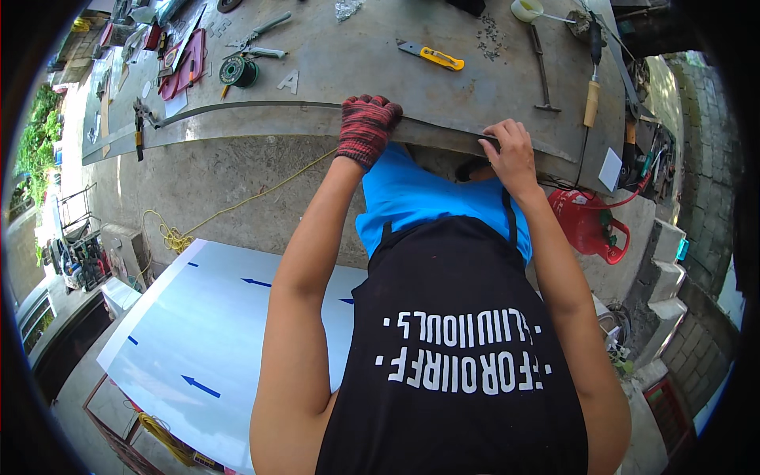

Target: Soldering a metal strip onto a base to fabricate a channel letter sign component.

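Observation:
A long, thin dark metal strip [443, 125] runs along the near edge of the grey metal table [356, 55]. My left hand [369, 127], in a red and black knit glove, is closed over the strip with its knuckles up. Bare, my right hand [513, 156] is at the strip's right end, thumb and fingers pinched about it. A yellow utility knife [431, 55] lies beyond my hands. Left of my gloved hand are a flat metal letter shape [288, 81] and a spool of green wire [239, 72]. Pliers [140, 131] sit near the strip's left end.
A T-shaped metal rod [541, 71] and a wooden-handled tool [592, 101] lie at the right, near small scattered metal bits [492, 39]. A red gas tank [582, 222] stands below the table's right side. Yellow cord [237, 204] crosses the floor beside a pale panel [198, 317].

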Demonstrator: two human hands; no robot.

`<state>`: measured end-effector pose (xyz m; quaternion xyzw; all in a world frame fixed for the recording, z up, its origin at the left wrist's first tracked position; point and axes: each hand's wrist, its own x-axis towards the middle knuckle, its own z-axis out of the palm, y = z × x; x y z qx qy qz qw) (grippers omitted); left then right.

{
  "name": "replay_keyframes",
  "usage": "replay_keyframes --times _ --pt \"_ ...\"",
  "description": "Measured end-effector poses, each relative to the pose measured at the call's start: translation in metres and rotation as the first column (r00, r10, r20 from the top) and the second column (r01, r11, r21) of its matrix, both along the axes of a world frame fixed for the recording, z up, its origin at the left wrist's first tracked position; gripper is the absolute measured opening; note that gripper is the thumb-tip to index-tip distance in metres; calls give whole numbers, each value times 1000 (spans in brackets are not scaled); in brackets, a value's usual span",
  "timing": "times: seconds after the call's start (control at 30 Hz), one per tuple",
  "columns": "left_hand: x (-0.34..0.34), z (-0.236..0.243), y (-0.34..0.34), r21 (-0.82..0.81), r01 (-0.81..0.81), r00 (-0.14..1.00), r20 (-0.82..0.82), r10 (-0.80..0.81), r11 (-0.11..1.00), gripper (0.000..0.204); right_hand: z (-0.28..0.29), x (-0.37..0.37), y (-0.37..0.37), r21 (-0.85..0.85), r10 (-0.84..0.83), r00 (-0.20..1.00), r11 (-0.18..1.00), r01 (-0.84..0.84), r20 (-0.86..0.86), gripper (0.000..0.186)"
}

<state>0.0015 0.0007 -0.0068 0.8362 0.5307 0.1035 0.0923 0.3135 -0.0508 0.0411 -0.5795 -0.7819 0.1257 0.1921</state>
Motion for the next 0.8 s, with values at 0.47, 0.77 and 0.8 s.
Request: replay_keyframes --times 0.47,0.77,0.8 --pt "1 0 6 -22 13 999 -35 -13 1000 16 -43 -107 22 53 -23 995 998 28 -98 21" --pt "-5 -2 5 -66 32 999 -30 -34 997 20 -44 -107 23 30 -48 995 998 51 -89 20" --pt "-5 -2 4 -67 34 999 -20 -35 997 25 -44 -108 23 32 -52 995 998 55 -89 20"
